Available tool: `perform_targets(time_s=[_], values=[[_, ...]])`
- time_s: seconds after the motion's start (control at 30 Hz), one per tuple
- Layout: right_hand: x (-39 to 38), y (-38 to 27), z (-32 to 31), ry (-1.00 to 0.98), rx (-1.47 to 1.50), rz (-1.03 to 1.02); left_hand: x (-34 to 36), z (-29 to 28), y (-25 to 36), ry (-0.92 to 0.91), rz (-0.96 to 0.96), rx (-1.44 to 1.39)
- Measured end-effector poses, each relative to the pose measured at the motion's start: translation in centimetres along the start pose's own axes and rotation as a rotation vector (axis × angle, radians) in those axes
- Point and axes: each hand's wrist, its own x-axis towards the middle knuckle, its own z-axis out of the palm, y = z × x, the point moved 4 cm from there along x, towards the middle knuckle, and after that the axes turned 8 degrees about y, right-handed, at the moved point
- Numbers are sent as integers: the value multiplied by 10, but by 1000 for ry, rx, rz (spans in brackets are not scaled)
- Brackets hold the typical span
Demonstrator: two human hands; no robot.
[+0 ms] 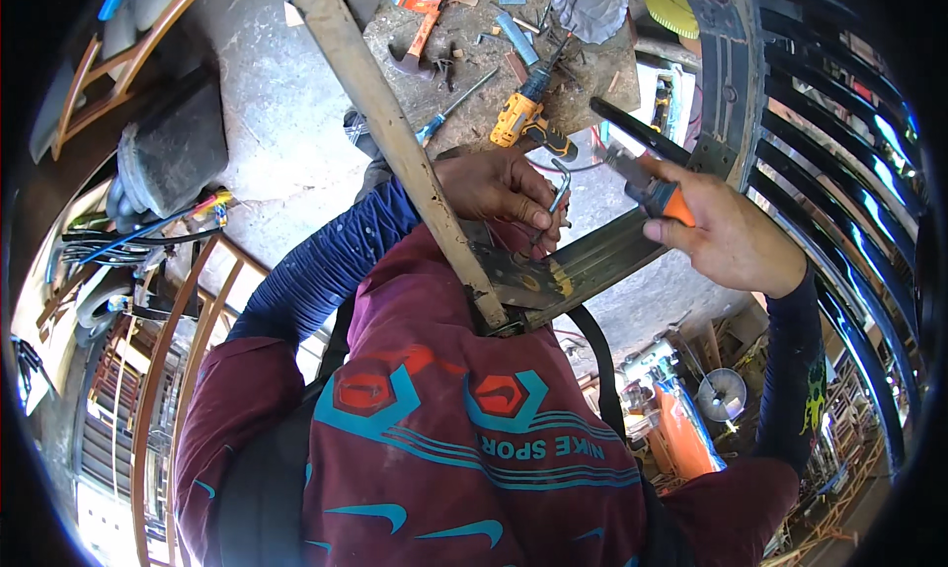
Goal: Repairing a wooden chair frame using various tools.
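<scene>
Your left hand (499, 187) has its fingers curled in, thumb and fingertips pinching a bent metal rod (565, 185) whose hooked end points up and away from you. Whether the rod's lower end touches anything, I cannot tell. Your right hand (736, 236) is wrapped around an orange-handled tool (677, 207); the tool's grey end is blurred, so its exact kind is unclear. It sits to the right of the rod, apart from it.

A beige bar (390, 137) runs from far left towards your body, and your left forearm passes beneath it. At its near end it meets a dark metal bar (612, 249), which stretches right, just below the rod.

Beyond your hands, the bench (602, 58) carries a yellow drill (515, 118), closest to your left hand, with a blue-handled screwdriver (432, 129) to its left. Farther off lie an orange-handled hammer (423, 36) on the left and a grey cloth (590, 9) on the right. Black slats (839, 172) line your right side.
</scene>
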Motion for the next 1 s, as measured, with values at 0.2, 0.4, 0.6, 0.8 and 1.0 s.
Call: perform_targets(time_s=[0.2,0.4,0.6,0.8,1.0], values=[[7,-9,17,-85,-291,32,-2,-5,-7,52,-30,78],[-11,-32,4,-50,-293,-49,-2,-1,-4,4,-24,71],[-11,-61,22,-34,-470,-135,1,-1,-7,-39,-59,12],[-27,-31,51,-106,483,96,1,-5,-8,-44,-84,123],[-46,-46,31,280,1614,-849,4,-4,-16,-90,-87,15]])
